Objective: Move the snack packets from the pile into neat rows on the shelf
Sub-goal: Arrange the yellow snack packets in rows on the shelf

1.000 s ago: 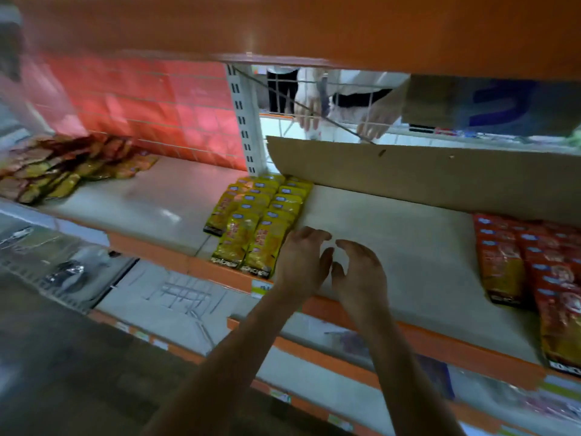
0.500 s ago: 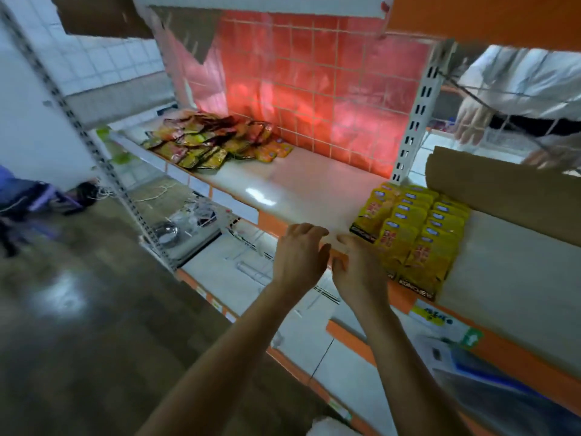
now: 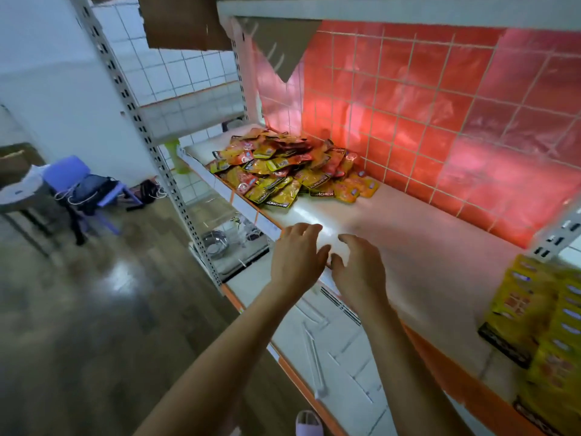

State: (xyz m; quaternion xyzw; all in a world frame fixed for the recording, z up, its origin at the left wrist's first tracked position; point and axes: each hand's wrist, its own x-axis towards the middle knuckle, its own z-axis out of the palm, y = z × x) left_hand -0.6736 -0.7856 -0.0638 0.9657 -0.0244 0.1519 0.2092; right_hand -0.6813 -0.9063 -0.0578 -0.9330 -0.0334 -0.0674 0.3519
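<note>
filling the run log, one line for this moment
left hand open, empty; right hand open, empty; pile ahead on shelf; rows at right

Single head-worn wide-angle view, looking forward and down, close over the shelf (image 3: 393,221) front edge

Red shiny square wall tiles (image 3: 440,121) at the back, white square wall tiles (image 3: 176,73) to the L. Purple plastic chair (image 3: 63,174) far L w/ a dark bag (image 3: 91,191) on it. Round silver metal bowl (image 3: 214,240) low down, just by a white metal post w/ holes (image 3: 141,130). Brown shiny floor (image 3: 94,309). Brown cardboard sheet (image 3: 182,23) up top. Pale pink slipper (image 3: 308,423) at btm edge.
</note>
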